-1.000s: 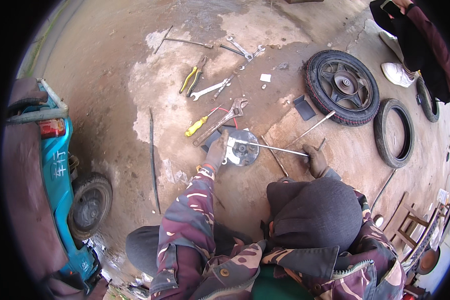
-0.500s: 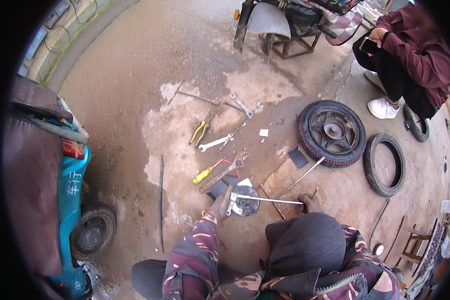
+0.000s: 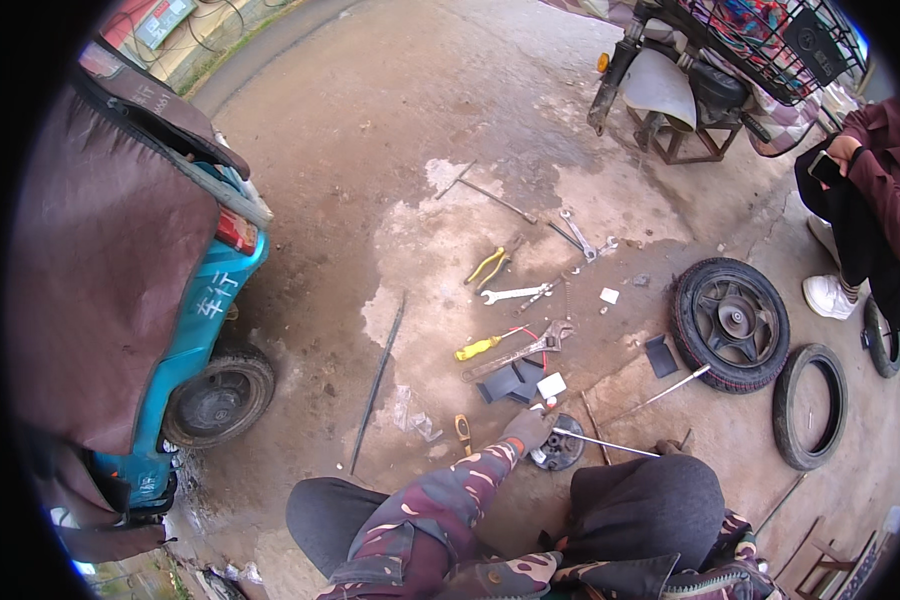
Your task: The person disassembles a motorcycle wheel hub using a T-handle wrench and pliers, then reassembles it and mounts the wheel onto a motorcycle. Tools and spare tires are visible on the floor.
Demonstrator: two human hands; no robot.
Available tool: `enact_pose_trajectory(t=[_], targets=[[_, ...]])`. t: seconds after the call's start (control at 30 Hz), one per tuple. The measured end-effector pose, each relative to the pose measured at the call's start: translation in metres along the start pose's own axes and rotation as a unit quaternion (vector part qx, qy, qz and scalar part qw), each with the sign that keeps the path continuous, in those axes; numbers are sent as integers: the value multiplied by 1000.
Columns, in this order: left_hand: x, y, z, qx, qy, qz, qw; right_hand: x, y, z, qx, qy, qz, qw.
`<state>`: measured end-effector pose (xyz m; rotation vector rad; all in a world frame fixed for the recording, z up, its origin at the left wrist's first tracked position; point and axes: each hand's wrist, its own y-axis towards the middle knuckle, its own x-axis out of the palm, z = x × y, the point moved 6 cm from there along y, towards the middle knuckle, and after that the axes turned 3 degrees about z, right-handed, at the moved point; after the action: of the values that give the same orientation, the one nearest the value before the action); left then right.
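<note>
My gloved left hand (image 3: 531,428) is closed at the upper left edge of a round metal brake plate (image 3: 558,447) on the ground. A small red-and-white bit shows at its fingertips; what it grips is too small to make out. From the plate a thin shiny metal rod (image 3: 610,444) runs right to my right hand (image 3: 674,449), which is closed around its end. A short stub stands up from that hand, and my knee partly hides it. Beside the left hand lie black flat pieces (image 3: 511,383), a white card (image 3: 551,385) and an orange-handled screwdriver (image 3: 463,435).
Ahead lie a yellow screwdriver (image 3: 478,348), adjustable wrench (image 3: 520,356), yellow pliers (image 3: 488,266) and spanners (image 3: 516,294). A wheel (image 3: 731,322) and bare tire (image 3: 810,405) lie right, near a crouching person (image 3: 878,190). A blue vehicle (image 3: 195,320) stands left, a motorbike (image 3: 660,90) far right.
The view has swung, so the scene sits farther right and lower. My left hand has shifted toward the plate's upper edge. The orange-handled screwdriver now shows. My right hand keeps the rod.
</note>
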<state>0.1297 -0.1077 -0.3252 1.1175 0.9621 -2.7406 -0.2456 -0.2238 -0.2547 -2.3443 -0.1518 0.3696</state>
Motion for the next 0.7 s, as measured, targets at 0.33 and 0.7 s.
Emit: enact_pose_trajectory(t=[0.33,0.7], targets=[[-35,-10,15,-6,-104,56,993,6,-7,7,-30,-70,-113,991],[-161,0,187,59,-710,-144,687,2,-17,14,15,-100,-69,992]])
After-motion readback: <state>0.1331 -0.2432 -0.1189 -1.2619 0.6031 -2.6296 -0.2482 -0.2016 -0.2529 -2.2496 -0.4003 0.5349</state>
